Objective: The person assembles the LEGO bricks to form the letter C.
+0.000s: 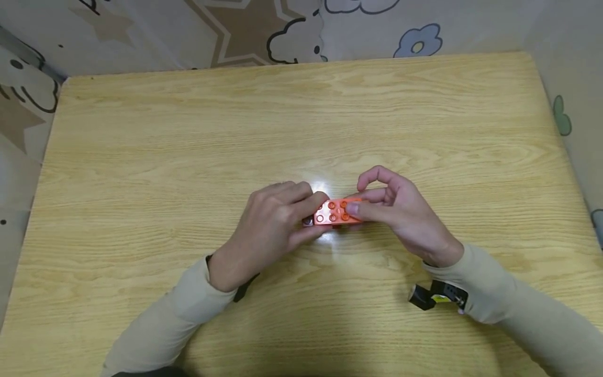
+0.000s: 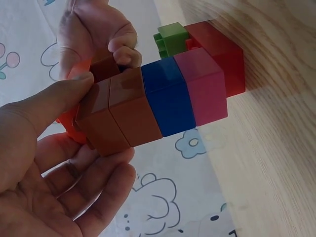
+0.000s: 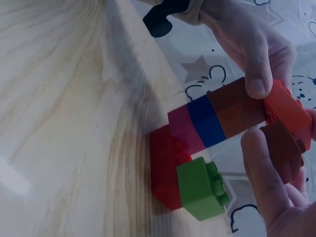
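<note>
A toy-brick build stands on the table, its red brick [image 3: 165, 168] at the bottom. A green brick [image 3: 197, 187] sits on one end of the red one. On the other end rise a pink brick [image 2: 202, 86], a blue brick [image 2: 168, 98] and two brown bricks [image 2: 133, 106]. An orange brick [image 1: 332, 212] lies across the top, studs up. Beneath its right end hangs another brown brick [image 3: 284, 148]. My left hand [image 1: 270, 225] grips the column's top between thumb and fingers. With its thumb on the orange brick, my right hand [image 1: 400, 214] pinches the orange and hanging brown bricks.
The wooden table [image 1: 188, 136] extends around the build on all sides. Behind it hangs a pale patterned cloth [image 1: 358, 31] with stars and cartoon figures, which continues at both sides. A black wrist camera [image 1: 438, 296] sits below the right wrist.
</note>
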`<state>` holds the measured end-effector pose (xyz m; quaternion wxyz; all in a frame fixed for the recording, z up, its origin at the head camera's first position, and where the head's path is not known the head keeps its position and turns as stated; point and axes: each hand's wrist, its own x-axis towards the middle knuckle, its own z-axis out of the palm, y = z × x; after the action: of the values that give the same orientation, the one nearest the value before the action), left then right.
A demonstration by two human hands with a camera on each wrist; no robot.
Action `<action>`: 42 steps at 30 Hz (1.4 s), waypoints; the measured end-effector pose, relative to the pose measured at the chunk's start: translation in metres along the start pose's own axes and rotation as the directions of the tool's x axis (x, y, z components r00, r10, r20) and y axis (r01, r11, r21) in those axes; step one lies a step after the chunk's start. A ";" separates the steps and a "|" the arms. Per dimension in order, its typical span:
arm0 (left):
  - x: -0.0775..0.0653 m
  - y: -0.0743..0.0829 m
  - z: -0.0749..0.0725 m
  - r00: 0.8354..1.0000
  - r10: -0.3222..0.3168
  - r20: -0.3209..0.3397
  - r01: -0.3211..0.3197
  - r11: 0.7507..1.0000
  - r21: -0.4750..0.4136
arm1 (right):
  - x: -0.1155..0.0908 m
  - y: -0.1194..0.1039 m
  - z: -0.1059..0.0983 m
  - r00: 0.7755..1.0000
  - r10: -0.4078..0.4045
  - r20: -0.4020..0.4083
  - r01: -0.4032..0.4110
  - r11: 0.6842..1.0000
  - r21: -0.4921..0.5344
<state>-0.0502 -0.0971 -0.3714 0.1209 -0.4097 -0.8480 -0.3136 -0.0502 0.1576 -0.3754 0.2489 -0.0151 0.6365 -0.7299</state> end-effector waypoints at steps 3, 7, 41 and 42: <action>-0.001 0.000 0.000 1.000 -0.005 0.005 0.005 1.000 0.002 | -0.001 0.000 -0.001 1.000 0.001 0.016 -0.001 1.000 -0.018; -0.002 -0.001 0.001 1.000 -0.007 0.003 0.007 1.000 0.010 | -0.003 -0.002 -0.003 0.999 0.017 0.048 -0.013 0.997 -0.071; -0.003 -0.005 0.007 0.998 -0.050 0.041 0.049 0.999 0.014 | 0.007 0.009 -0.005 0.998 0.031 0.061 -0.026 0.997 -0.079; -0.003 -0.005 0.006 0.997 -0.055 0.046 0.054 0.998 0.018 | 0.007 0.009 -0.004 0.998 0.030 0.061 -0.025 0.996 -0.083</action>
<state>-0.0518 -0.0971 -0.3795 0.0958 -0.3926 -0.8641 -0.3001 -0.0551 0.1584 -0.3865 0.2779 -0.0394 0.6579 -0.6988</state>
